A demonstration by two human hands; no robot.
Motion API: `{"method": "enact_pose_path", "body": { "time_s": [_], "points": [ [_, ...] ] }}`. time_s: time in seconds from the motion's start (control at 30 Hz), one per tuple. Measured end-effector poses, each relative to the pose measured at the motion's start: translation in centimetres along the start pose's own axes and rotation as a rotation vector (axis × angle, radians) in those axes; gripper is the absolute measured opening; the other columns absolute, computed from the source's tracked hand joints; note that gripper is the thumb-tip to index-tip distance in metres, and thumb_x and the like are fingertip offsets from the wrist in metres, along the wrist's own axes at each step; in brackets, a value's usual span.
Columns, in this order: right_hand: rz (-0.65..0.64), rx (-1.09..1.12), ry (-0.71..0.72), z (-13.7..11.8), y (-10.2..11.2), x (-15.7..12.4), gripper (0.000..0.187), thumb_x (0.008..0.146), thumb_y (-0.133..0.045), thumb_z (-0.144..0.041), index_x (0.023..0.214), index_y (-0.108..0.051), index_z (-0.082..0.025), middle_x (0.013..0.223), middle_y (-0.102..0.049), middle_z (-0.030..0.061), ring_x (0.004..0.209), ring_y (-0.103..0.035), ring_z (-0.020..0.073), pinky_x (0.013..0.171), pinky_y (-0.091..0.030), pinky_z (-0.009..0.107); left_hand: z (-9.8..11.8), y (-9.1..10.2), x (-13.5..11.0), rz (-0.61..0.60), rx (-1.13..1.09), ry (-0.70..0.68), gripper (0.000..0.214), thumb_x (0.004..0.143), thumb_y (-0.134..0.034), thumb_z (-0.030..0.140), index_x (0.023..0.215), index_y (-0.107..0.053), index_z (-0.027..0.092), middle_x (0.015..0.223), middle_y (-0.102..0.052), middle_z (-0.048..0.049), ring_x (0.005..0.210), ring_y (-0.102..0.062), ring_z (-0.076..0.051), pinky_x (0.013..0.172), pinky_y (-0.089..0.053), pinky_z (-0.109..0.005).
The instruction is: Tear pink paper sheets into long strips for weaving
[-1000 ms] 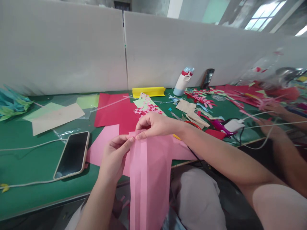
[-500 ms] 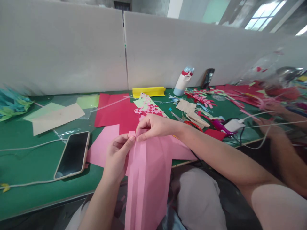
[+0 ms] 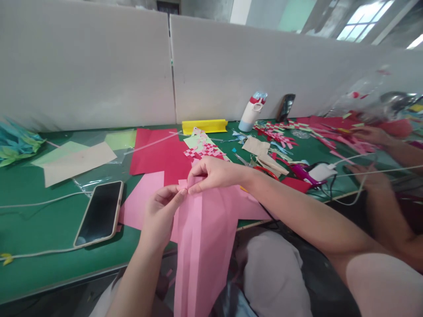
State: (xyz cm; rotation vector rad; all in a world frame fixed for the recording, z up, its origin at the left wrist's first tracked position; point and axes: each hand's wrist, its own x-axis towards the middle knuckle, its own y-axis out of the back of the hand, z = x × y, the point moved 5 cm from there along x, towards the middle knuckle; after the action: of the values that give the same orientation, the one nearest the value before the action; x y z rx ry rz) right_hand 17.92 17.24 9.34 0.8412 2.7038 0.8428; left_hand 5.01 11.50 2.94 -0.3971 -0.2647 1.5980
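A long pink paper sheet (image 3: 201, 237) with lengthwise folds hangs from the table edge down over my lap. My left hand (image 3: 161, 215) pinches its top end from the left, fingers closed on the paper. My right hand (image 3: 211, 174) pinches the same top end from the right, thumb and forefinger pressed together right beside the left fingertips. Under both hands another pink sheet (image 3: 140, 200) lies flat on the green table (image 3: 46, 224).
A phone (image 3: 99, 213) lies face up to the left, with white cables around it. Red paper (image 3: 158, 154), a woven pink-and-red piece (image 3: 203, 149), a yellow box (image 3: 205, 126), a bottle (image 3: 251, 112) and scraps lie beyond. Another person's hands (image 3: 370, 136) work at the right.
My hands stay pinched at the top of the pink sheet; its hanging part has swayed slightly. The other person's far hand at the right has shifted a little.
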Motion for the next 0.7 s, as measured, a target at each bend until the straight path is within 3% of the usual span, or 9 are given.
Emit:
{"method": "enact_pose_path", "body": {
  "time_s": [0.17,0.43,0.7],
  "points": [
    [0.002,0.033,0.008,-0.10,0.20,-0.06,0.025,0.076,-0.067,-0.038,0.078,-0.068,-0.013,0.055,-0.031,-0.0077,0.052,-0.030,0.0056,0.048,-0.023,0.022,0.04,-0.23,-0.08,0.008,-0.083,0.035,0.015,0.061,-0.081,0.024,0.069,-0.070,0.018,0.069,-0.069,0.0013,0.066,-0.061,-0.009,0.065,-0.047,-0.020],
    [0.012,-0.062,-0.050,-0.14,0.43,-0.09,0.028,0.072,-0.070,-0.037,0.062,-0.061,-0.013,0.054,-0.032,-0.0072,0.051,-0.028,0.0052,0.047,-0.018,0.023,-0.12,0.34,0.33,-0.019,0.010,0.020,0.016,0.062,-0.081,0.024,0.072,-0.071,0.016,0.072,-0.069,-0.0006,0.067,-0.061,-0.010,0.065,-0.048,-0.020],
    [-0.004,0.048,-0.026,-0.09,0.12,-0.03,0.020,0.073,-0.069,-0.033,0.076,-0.070,-0.014,0.054,-0.044,-0.0060,0.052,-0.034,0.0054,0.047,-0.024,0.021,-0.13,-0.12,0.06,-0.052,-0.044,0.043,0.014,0.066,-0.079,0.023,0.073,-0.069,0.017,0.072,-0.068,0.0012,0.069,-0.061,-0.009,0.069,-0.048,-0.019]
  ]
}}
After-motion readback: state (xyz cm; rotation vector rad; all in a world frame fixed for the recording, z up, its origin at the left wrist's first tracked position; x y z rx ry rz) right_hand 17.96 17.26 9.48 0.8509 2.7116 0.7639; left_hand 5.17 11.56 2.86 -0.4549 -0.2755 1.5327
